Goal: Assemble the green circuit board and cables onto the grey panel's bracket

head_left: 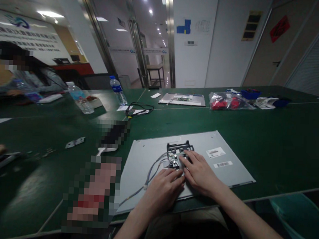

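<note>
- The small black plastic frame with a green circuit board (174, 158) lies on the big flat silver-grey metal panel (220, 176), just past the fingertips of the left hand (166, 187) and partly under the right hand (201, 171).
- The right hand is bent, and its fingers touch the board's right side.
- The left hand is curled at the board's near edge.
- I can't tell if either hand is pinching anything.
- Thin grey wires (150, 172) run left from the board.
</note>
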Motion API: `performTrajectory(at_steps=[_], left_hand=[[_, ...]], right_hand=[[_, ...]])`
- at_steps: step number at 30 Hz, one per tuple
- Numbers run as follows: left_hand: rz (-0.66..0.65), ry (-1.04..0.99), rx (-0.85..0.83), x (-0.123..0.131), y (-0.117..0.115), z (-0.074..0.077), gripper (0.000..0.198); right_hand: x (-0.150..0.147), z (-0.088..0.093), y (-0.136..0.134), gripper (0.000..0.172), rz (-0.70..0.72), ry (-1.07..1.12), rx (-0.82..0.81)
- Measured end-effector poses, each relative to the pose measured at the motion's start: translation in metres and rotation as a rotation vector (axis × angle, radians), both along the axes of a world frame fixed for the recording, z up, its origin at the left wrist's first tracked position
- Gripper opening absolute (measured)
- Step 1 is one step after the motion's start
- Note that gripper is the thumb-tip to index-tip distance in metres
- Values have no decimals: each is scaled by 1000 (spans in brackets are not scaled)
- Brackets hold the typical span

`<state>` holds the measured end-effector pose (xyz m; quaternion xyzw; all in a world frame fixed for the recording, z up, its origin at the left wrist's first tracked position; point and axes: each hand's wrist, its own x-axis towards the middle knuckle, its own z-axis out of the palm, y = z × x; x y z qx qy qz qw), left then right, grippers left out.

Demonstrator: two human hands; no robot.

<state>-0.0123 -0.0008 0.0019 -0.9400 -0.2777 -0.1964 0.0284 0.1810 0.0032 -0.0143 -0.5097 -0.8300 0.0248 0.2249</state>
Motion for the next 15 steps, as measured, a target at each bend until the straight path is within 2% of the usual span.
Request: performTrajectory(at_steps=[9,15], left_hand=[[-2,-1,-5,-1,-1,0,24],[3,-32,24,0,0,0,23]], right_hand=[[1,0,0,47,-2,36,11],[1,8,-1,43,7,96,48]])
